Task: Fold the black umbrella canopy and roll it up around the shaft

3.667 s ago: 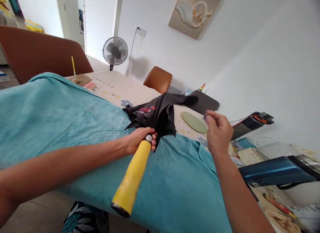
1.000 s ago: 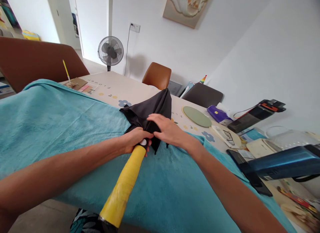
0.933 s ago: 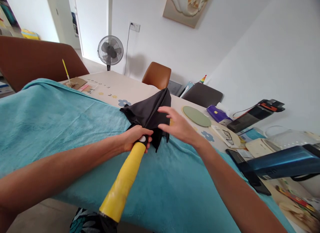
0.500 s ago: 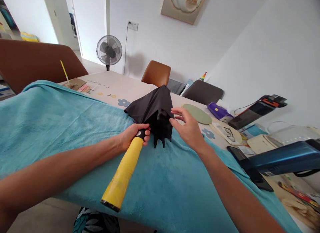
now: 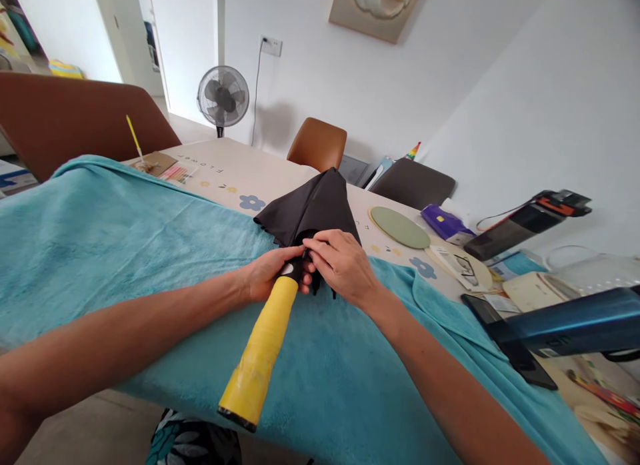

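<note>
A black umbrella point(image 5: 313, 202) with a yellow-wrapped handle point(image 5: 263, 345) lies partly spread, its top pointing away from me and its grip toward me. My left hand point(image 5: 267, 273) is wrapped round the black collar at the top of the grip. Closed in a pinch, my right hand point(image 5: 345, 265) has its fingertips on a small black part of the umbrella beside the left fingertips. That part is mostly covered by the fingers. Several black rib tips hang below the right hand. Under both hands is a turquoise cloth point(image 5: 150, 232).
At the right lie a green oval mat point(image 5: 400, 227), a purple pack point(image 5: 445, 222), glasses point(image 5: 465, 268), a dark phone point(image 5: 510, 345), a blue bottle point(image 5: 575, 325) and a black bottle point(image 5: 515, 228). Chairs and a fan point(image 5: 223, 96) stand beyond the table.
My right hand has moved left and in toward the collar, and its spread fingers have closed on the umbrella. My left hand keeps its hold; the view has shifted slightly.
</note>
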`<state>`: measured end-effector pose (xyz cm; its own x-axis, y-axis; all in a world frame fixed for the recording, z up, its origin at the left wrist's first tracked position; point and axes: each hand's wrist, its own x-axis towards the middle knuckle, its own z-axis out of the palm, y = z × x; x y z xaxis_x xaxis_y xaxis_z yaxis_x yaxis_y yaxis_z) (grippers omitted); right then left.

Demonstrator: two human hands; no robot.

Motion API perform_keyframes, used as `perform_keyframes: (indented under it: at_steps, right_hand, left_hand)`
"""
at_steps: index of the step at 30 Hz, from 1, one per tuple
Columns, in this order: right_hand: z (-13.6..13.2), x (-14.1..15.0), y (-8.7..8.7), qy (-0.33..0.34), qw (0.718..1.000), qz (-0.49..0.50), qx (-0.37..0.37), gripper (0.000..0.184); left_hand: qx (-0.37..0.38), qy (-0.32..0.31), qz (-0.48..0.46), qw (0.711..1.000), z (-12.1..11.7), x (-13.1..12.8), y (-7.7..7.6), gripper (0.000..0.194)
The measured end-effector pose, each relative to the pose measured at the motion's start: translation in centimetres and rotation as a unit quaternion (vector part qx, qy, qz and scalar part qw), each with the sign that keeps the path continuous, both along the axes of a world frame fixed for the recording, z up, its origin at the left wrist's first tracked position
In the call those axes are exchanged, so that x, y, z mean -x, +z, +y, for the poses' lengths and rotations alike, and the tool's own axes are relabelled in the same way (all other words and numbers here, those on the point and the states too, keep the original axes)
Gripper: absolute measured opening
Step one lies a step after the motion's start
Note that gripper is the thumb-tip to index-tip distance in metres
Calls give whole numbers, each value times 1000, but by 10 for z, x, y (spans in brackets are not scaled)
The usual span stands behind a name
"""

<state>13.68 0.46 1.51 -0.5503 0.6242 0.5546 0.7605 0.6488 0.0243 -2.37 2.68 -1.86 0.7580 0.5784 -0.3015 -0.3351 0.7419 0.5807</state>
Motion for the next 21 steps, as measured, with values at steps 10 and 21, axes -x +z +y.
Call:
perform_keyframes:
  at_steps: [10, 21]
  right_hand:
    - [0, -2, -6, -17, 990, 64, 124, 21]
    - [-4, -1, -1, 37, 960, 167, 223, 19]
  left_hand:
    - [-41, -45, 21, 998, 4, 2, -7, 28]
    - [-78, -12, 95, 992, -3, 1, 0, 20]
